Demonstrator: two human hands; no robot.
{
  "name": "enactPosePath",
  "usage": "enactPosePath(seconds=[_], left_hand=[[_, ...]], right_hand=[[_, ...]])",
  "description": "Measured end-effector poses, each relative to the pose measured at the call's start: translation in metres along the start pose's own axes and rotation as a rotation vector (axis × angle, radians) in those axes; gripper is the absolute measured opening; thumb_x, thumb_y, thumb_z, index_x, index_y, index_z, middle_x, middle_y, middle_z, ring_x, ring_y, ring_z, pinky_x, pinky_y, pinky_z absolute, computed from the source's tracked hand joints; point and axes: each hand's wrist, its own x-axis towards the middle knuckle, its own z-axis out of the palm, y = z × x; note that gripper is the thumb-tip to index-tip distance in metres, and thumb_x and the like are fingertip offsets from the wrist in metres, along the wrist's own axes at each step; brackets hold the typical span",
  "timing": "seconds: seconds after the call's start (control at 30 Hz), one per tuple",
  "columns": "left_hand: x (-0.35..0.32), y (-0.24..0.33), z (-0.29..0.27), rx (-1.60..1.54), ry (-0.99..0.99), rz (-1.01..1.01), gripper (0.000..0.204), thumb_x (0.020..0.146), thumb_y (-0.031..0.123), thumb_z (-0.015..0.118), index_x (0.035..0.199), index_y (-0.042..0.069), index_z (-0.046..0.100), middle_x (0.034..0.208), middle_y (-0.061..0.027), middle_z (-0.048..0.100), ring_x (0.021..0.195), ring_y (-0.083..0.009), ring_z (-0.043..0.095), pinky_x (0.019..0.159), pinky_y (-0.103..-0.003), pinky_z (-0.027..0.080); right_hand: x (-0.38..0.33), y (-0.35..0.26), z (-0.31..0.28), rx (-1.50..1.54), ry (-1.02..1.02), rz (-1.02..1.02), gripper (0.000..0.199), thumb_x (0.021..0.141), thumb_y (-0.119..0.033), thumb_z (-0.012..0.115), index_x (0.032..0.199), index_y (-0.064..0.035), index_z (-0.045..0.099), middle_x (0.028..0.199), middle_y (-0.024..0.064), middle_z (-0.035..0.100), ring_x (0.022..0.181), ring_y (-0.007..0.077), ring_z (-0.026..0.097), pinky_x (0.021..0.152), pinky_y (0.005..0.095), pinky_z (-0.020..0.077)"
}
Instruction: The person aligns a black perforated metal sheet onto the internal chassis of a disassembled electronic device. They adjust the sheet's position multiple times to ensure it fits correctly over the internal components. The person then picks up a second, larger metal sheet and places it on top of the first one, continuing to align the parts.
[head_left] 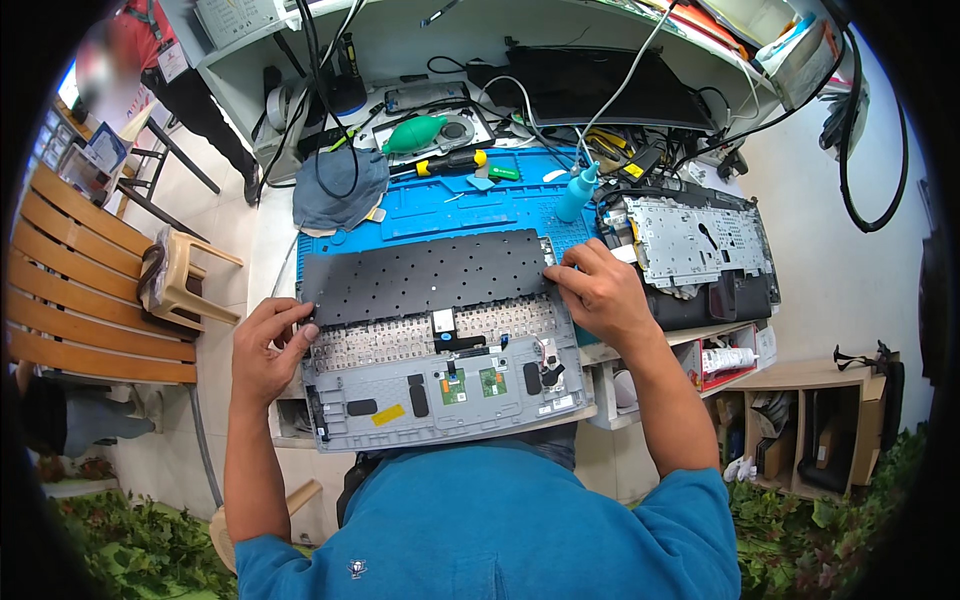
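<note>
A grey laptop palm rest cover [340, 435] lies inside-up in front of me at the table's near edge. Across its far half is a black sheet dotted with small holes [430, 272]. Below that sheet, a strip of the metal keyboard back [365, 345] shows. My left hand [270, 345] pinches the sheet's near left corner between thumb and fingers. At the right edge, my right hand [605, 290] is closed on the same sheet, its fingertips bent. Small green boards [493, 382] and a yellow label [387, 414] sit on the cover's near part.
A blue work mat [430, 210] lies beyond, with a light-blue bottle [577, 192], a grey cloth [340, 188] and a green air blower [415, 134]. Another opened laptop part [690, 240] stands at right. Cables [850, 150] hang overhead. A person [190, 90] stands far left.
</note>
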Motion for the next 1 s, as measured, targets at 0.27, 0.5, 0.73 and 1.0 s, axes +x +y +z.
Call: enactPosePath(seconds=[0.27,0.5,0.73,1.0], left_hand=[[-0.003,-0.007,0.004,-0.043,0.054,0.000,0.020,0.101,0.005,0.083,0.119,-0.002,0.086,0.108,-0.0085,0.078,0.086,-0.0121,0.070,0.075,-0.026,0.054],[0.002,-0.016,0.014,-0.192,0.218,-0.066,0.020,0.101,0.001,0.083,0.120,-0.003,0.085,0.110,-0.0078,0.077,0.089,-0.0107,0.069,0.078,-0.025,0.055],[0.005,-0.011,0.017,-0.180,0.207,-0.074,0.019,0.101,0.001,0.083,0.119,-0.004,0.084,0.110,-0.0072,0.076,0.090,-0.0102,0.070,0.079,-0.024,0.055],[0.000,-0.027,0.017,-0.269,0.229,-0.145,0.018,0.100,-0.007,0.081,0.117,-0.003,0.083,0.115,-0.0063,0.073,0.095,-0.0097,0.071,0.084,-0.023,0.058]], right_hand=[[-0.007,-0.008,0.005,-0.024,-0.004,0.028,0.020,0.085,-0.004,0.085,0.104,-0.0066,0.082,0.098,0.0055,0.073,0.094,0.0269,0.069,0.078,0.0403,0.0600],[0.000,-0.063,0.010,0.168,0.079,0.103,0.030,0.093,-0.002,0.078,0.123,0.0023,0.076,0.104,0.0152,0.076,0.093,0.0339,0.069,0.080,0.0451,0.0584],[0.007,-0.109,0.023,0.499,-0.099,0.123,0.034,0.100,-0.003,0.073,0.133,0.0011,0.071,0.104,0.0162,0.076,0.098,0.0358,0.069,0.091,0.0478,0.0526],[0.004,-0.100,0.025,0.562,-0.177,0.094,0.030,0.102,-0.004,0.073,0.131,-0.0022,0.074,0.108,0.0136,0.079,0.100,0.0355,0.072,0.091,0.0473,0.0565]])
